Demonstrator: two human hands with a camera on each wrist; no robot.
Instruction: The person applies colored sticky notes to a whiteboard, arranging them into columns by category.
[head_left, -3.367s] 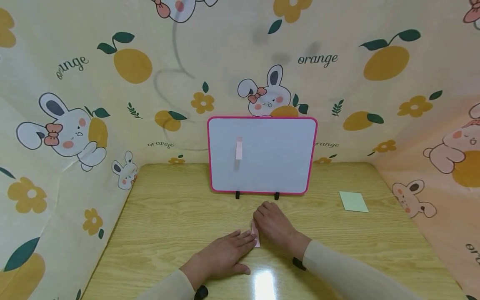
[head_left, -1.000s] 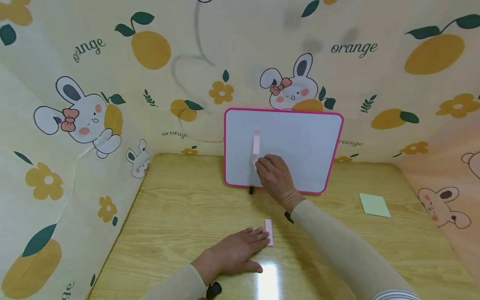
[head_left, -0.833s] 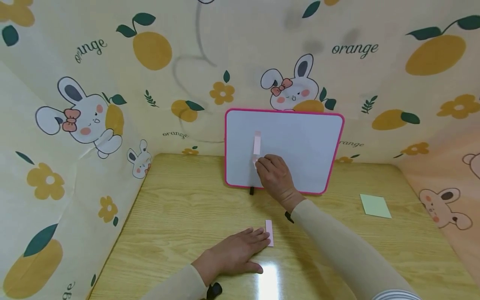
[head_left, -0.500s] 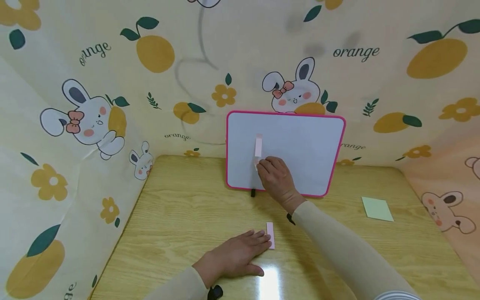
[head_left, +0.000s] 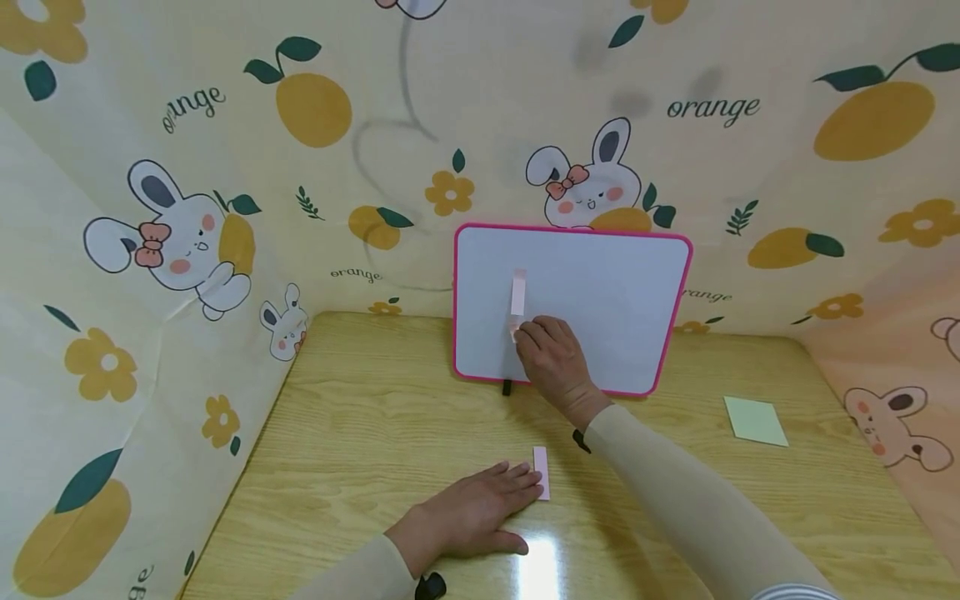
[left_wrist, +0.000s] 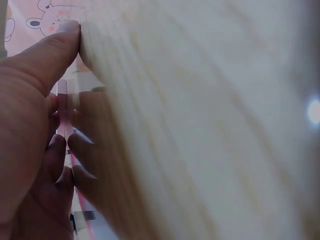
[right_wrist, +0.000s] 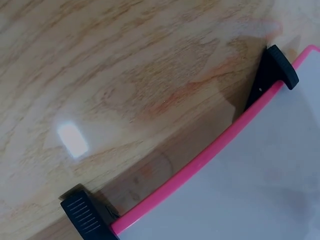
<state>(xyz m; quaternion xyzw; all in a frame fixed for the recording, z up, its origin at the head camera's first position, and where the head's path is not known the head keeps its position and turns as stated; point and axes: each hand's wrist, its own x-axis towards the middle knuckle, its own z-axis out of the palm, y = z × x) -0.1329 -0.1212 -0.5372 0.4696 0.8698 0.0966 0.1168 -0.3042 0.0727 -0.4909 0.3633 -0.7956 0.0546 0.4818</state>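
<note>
A pink-framed whiteboard (head_left: 607, 308) stands upright at the back of the table. One pale pink sticky strip (head_left: 518, 294) is stuck upright on its left part. Just below it, a second sticky strip (head_left: 515, 327) shows at the fingertips of my right hand (head_left: 553, 358), which pinches it against the board; the fingers hide most of it. My left hand (head_left: 476, 508) lies flat on the table, its fingertips resting on a narrow pink sticky-note pad (head_left: 542, 473). The left wrist view shows that hand (left_wrist: 30, 130) from the thumb side, fingers straight.
A pale green square of paper (head_left: 756, 421) lies on the table (head_left: 352, 417) to the right. Black feet, one (right_wrist: 87, 215) at the lower left in the right wrist view, hold up the board. Fabric printed with rabbits and oranges (head_left: 315, 250) encloses the table on the back and sides.
Since the oldest frame, my right hand has gone from the pad up to the whiteboard with a sticky strip. Over the last second both hands hold still; the head view shifts slightly.
</note>
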